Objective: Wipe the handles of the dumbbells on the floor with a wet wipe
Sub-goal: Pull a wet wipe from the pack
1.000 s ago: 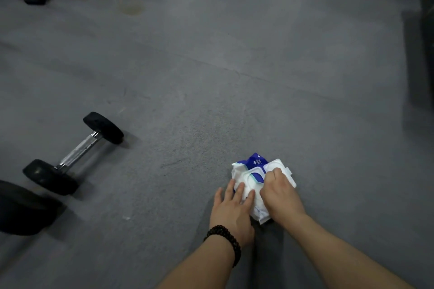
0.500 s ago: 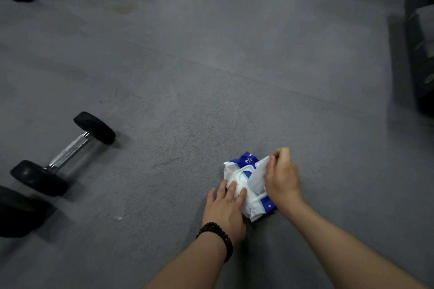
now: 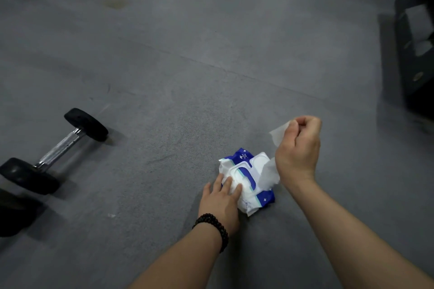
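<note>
left hand (image 3: 222, 197) presses flat on the wipe pack (image 3: 246, 179); right hand (image 3: 298, 148) pinches a wet wipe (image 3: 270, 172) above it, dumbbell (image 3: 56, 150) far left.

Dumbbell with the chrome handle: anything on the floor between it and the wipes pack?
Nothing: the head view shows bare grey floor between the dumbbell and the wipes pack.

blue-and-white wipe pack (image 3: 246, 180), black dumbbell (image 3: 54, 151), seemingly grey floor (image 3: 211, 54)

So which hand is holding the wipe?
The right hand, raised beside the pack of wipes, pinches the white wipe. The left hand, with the bead bracelet, just presses the pack flat.
</note>
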`<act>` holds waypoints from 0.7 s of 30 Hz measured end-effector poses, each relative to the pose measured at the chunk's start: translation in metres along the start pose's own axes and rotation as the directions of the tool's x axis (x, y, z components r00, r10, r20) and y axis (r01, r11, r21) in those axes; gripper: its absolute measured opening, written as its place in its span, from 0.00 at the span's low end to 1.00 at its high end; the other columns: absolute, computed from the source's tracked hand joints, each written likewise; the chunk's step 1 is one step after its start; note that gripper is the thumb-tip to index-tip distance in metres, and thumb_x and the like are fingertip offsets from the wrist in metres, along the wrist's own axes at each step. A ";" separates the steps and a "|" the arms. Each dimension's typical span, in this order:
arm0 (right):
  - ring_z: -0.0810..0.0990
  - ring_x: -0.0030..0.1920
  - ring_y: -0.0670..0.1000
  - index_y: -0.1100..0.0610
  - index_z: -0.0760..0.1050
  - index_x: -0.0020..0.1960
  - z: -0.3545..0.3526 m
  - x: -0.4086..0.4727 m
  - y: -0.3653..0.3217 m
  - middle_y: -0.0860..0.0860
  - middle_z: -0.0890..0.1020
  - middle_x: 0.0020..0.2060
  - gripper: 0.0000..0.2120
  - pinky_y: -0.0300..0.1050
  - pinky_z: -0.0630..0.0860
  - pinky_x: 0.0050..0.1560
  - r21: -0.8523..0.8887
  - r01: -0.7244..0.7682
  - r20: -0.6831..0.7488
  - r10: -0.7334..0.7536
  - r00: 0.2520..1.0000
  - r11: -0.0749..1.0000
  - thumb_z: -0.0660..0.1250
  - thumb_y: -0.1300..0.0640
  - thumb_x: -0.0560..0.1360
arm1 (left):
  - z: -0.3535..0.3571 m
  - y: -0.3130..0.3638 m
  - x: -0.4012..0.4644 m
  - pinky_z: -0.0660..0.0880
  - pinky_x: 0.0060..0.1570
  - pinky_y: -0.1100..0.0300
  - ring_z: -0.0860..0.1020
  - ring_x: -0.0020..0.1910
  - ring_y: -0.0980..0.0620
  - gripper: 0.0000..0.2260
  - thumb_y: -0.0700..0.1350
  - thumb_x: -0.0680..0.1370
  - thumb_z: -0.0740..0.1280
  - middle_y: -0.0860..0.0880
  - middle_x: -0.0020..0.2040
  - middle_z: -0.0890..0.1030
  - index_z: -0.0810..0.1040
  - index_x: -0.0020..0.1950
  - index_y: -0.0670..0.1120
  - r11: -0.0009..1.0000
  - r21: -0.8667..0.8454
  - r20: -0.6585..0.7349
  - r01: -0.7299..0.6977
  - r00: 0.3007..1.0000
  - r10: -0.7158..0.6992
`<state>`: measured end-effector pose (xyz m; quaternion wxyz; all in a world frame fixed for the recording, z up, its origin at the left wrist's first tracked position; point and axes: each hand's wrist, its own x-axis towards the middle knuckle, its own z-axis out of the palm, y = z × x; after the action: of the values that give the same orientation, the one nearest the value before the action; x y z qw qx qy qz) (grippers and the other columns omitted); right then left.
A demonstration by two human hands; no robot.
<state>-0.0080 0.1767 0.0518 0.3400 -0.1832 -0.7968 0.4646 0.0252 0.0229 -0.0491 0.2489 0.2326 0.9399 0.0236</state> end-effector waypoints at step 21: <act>0.80 0.40 0.58 0.58 0.75 0.49 -0.019 -0.012 0.079 0.58 0.80 0.42 0.04 0.49 0.76 0.40 -0.219 -0.787 0.337 0.802 0.494 0.577 0.64 0.58 0.76 | 0.012 0.002 -0.002 0.46 0.76 0.46 0.41 0.79 0.47 0.32 0.52 0.80 0.58 0.48 0.81 0.43 0.46 0.81 0.54 0.996 -0.083 0.000 0.016 1.000 -0.016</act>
<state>0.0123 0.2205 -0.0151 -0.0860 -0.4357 -0.6821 0.5809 0.0336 0.0228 -0.0582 0.2582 0.2144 0.9401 0.0604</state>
